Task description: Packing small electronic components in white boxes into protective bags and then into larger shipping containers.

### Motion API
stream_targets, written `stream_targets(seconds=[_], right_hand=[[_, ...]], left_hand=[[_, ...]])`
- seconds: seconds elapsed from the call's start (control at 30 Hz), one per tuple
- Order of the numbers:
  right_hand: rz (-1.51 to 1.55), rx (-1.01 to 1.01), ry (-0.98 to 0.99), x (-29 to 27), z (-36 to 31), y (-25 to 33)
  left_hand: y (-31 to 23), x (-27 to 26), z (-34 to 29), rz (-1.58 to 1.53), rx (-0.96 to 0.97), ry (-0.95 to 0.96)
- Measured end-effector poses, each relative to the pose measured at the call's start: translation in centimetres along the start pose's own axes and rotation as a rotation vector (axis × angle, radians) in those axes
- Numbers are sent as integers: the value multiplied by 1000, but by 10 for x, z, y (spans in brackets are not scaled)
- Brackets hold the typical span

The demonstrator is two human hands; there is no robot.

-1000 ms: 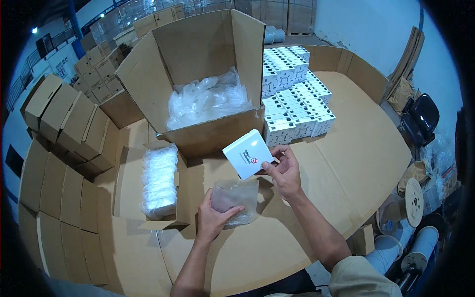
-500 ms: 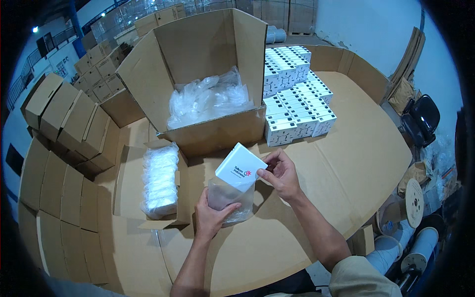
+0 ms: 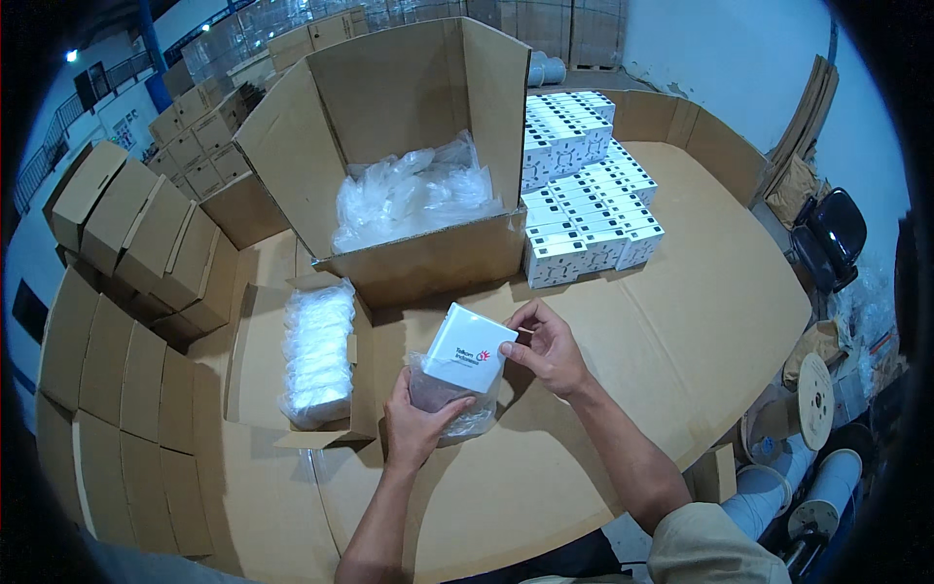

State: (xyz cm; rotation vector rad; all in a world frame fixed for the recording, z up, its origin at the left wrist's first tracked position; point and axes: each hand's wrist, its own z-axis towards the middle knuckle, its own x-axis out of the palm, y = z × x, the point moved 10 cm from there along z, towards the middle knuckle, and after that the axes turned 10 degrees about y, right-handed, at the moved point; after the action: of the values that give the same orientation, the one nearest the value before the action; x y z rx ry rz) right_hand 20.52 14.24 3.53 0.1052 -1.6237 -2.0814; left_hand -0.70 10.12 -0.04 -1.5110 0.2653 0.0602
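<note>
Past the right hand, tabletop seems open to its edge.

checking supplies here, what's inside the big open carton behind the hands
The big open carton holds a heap of clear, crumpled plastic. Whatever lies beneath can't be seen; the plastic and the carton's front wall cover it.

Worktable surfaced in cardboard. Directly on it: large open carton, smaller open carton nearer, stacked white printed boxes right of the large one, brown cartons stacked left.
</note>
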Motion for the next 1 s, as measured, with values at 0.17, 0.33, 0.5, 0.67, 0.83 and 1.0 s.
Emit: stream_targets(seconds=[0.17, 0.33, 0.5, 0.67, 0.83, 1.0], right_hand=[[-27, 28, 7, 1, 0, -7], [-34, 31, 23, 2, 0, -12], [-27, 62, 29, 5, 0, -12], [-52, 69, 31, 6, -1, -17], [-149, 122, 93, 8, -2, -21], [-62, 157, -122, 3, -2, -23]], left_hand=[[-2, 0, -1, 21, -10, -11], [-9, 3, -1, 14, 2, 14], [8, 5, 0, -86, -33, 19], [16, 6, 2, -91, -59, 33], [11, 12, 1, -155, -88, 35], [17, 4, 12, -294, -42, -106]])
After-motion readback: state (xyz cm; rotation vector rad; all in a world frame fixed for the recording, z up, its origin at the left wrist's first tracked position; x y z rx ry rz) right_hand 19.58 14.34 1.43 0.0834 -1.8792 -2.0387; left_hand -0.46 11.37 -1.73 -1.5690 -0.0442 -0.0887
